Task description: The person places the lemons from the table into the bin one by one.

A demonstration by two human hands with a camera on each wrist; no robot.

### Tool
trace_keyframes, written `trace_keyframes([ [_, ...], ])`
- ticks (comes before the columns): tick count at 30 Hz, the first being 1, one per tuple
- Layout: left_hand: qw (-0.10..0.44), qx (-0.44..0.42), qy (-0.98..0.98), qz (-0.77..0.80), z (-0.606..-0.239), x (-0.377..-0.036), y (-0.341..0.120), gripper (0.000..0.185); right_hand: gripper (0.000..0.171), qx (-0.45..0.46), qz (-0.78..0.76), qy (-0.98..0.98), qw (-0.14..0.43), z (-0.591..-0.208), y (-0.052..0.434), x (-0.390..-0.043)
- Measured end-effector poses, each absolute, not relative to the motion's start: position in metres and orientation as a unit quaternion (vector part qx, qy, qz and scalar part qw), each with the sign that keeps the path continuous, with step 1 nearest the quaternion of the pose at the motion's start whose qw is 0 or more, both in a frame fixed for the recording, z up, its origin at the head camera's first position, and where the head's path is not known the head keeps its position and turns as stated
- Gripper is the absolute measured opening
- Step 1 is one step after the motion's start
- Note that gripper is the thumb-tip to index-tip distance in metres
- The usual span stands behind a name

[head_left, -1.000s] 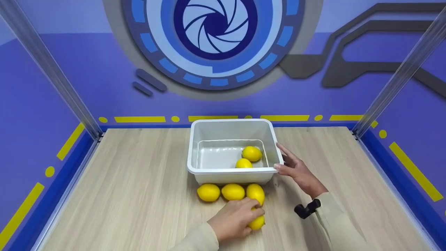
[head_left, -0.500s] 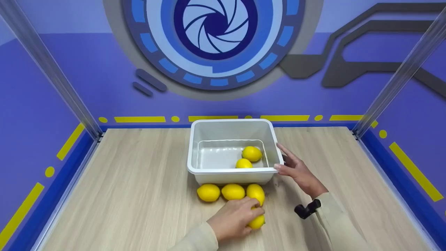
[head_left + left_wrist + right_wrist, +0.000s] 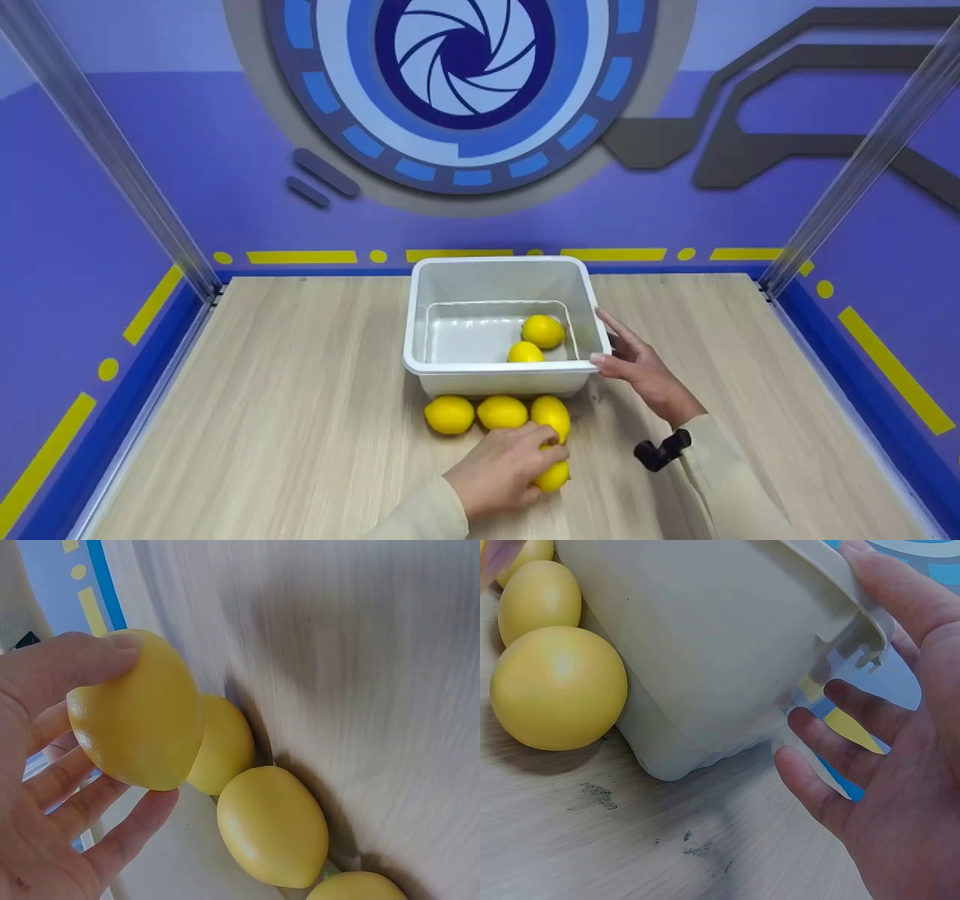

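Two lemons point(image 3: 534, 339) lie inside the bin point(image 3: 495, 368), in its right half; the nearer one is partly cut off by the bin's front wall. Your left hand point(image 3: 504, 469) covers most of a fourth lemon point(image 3: 553, 477) on the counter point(image 3: 262, 420), well in front of the bin; its fingers and thumb curl round that lemon, and the left wrist view shows it plainly gripped point(image 3: 139, 711). Three more lemons point(image 3: 501, 412) sit in a row just in front of the bin, the right one touching the held lemon or nearly so; you cannot tell which. Your right hand point(image 3: 637, 365) rests at the bin's right front corner, fingers straight and spread, the thumb on the rim, the fingertips point(image 3: 799, 763) under the lip beside the wall. Whether they touch the wall is hard to make out.
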State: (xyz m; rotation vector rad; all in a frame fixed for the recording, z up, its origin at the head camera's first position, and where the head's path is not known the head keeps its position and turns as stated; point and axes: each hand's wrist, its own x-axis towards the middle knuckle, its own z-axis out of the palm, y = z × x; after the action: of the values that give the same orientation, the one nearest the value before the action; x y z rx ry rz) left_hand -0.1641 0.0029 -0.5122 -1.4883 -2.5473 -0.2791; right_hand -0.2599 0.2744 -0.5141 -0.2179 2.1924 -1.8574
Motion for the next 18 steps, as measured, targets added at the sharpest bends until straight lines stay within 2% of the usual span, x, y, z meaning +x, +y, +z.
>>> trace_keyframes([
  [9,0.065,-0.496,-0.861,-0.095,-0.5102,-0.1648,0.0016,0.046,0.072,-0.069,-0.628,0.764,0.131,-0.5127,0.2739,-0.2590],
  [18,0.065,-0.493,-0.863,-0.093,-0.5075,-0.1642,0.0013,0.046,0.073,-0.064,-0.620,0.770,0.135,-0.5146,0.2761,-0.2604],
])
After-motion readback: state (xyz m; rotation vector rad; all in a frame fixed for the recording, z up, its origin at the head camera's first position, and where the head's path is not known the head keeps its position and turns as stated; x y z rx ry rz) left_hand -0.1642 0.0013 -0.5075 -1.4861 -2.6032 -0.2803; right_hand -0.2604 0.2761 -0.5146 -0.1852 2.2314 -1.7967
